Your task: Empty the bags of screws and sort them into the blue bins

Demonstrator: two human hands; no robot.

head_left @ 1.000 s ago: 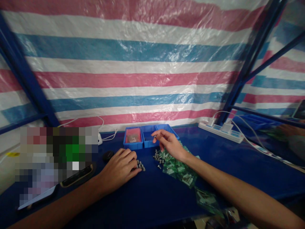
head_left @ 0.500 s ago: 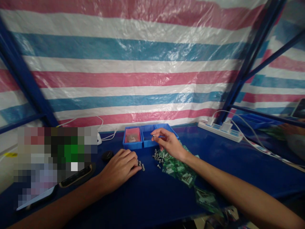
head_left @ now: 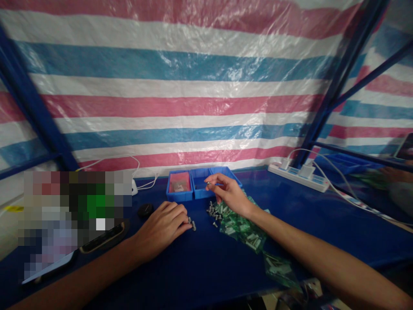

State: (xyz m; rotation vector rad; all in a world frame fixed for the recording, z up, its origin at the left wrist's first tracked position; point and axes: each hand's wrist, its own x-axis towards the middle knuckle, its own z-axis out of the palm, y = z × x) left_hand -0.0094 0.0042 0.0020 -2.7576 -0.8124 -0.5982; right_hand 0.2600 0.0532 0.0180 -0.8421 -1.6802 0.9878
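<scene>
Striped plastic sheeting (head_left: 193,103) in red, white and blue backs a dark blue table (head_left: 200,265). Over the table, a small metal piece (head_left: 208,184) sits between the thumb and forefinger of the right hand (head_left: 229,193); it looks like a screw, though it is too small to be sure. That hand is raised in a narrow pinch in front of the middle blue bin (head_left: 202,193). A light grip near the fingertips should serve best, since so small a piece could easily roll or slip out.

Palm down, the left hand (head_left: 166,219) rests on the table with its fingers curled beside a few loose screws (head_left: 194,226); whether it grips any underneath, I cannot tell. Keeping it low and steady would help stop those screws from scattering into the pile of screws (head_left: 211,211) lying apart from them, just below the right hand. Green plastic bags (head_left: 253,242) spread from that pile towards the near edge, partly under the right forearm.

Left of the middle bin, another blue bin (head_left: 180,197) has a pink lining. Farther out, a black round object (head_left: 146,210) lies near the left hand, a white power strip (head_left: 298,179) stands at the back right, and blue metal posts (head_left: 41,105) slant up both sides.
</scene>
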